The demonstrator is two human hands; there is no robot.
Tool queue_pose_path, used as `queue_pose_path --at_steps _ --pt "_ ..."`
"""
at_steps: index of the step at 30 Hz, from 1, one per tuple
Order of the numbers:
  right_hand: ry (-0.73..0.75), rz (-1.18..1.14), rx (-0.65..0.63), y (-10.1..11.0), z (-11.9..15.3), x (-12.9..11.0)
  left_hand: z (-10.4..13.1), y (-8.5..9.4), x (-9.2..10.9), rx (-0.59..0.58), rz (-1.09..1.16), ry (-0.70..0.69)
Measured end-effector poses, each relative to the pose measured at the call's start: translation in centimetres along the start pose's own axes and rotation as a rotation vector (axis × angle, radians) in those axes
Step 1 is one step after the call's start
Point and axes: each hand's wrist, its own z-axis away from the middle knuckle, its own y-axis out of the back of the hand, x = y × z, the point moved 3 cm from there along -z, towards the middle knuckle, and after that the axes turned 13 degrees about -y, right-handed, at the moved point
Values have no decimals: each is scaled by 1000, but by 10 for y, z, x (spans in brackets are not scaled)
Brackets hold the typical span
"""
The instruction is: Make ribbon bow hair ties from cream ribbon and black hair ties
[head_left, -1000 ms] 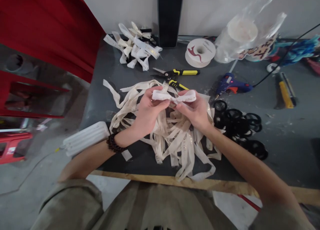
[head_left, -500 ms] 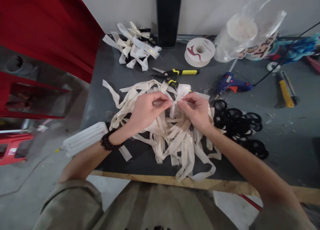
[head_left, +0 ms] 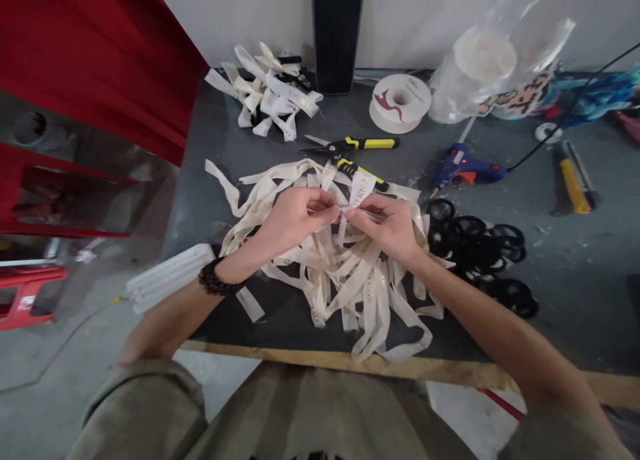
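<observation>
Both hands meet over a heap of cream ribbon strips (head_left: 370, 287) that carry gold lettering. My left hand (head_left: 305, 213) pinches one side of a white printed ribbon (head_left: 361, 189) between thumb and fingers. On its other side, my right hand (head_left: 387, 223) closes on the same ribbon, fingertips almost touching the left ones. A lettered end of it sticks up above the fingers, and a short tail hangs below. Whether it is knotted between the fingertips I cannot make out. Just behind the hands lie yellow-and-black snips (head_left: 345, 147), blades apart, one handle partly under the ribbon.
Tied ribbon bows (head_left: 275, 93) are piled at the back left. A ribbon spool (head_left: 400, 103), a clear plastic bag (head_left: 473, 73), a corded blue glue gun (head_left: 465, 167) and a yellow cutter (head_left: 574, 180) lie behind and right. Black hair ties (head_left: 480, 247) sit beside my right forearm.
The hands have drawn slightly closer together on the ribbon. Its upper end, folded over before, now stands flatter with the lettering showing.
</observation>
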Motion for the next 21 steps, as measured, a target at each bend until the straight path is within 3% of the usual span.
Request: queue_pose_path --at_steps 7,21 --pt "55 68 8 0 0 1 2 0 8 -2 -311 -122" --pt "52 47 -17 0 1 -5 -3 8 10 -90 -234 -59"
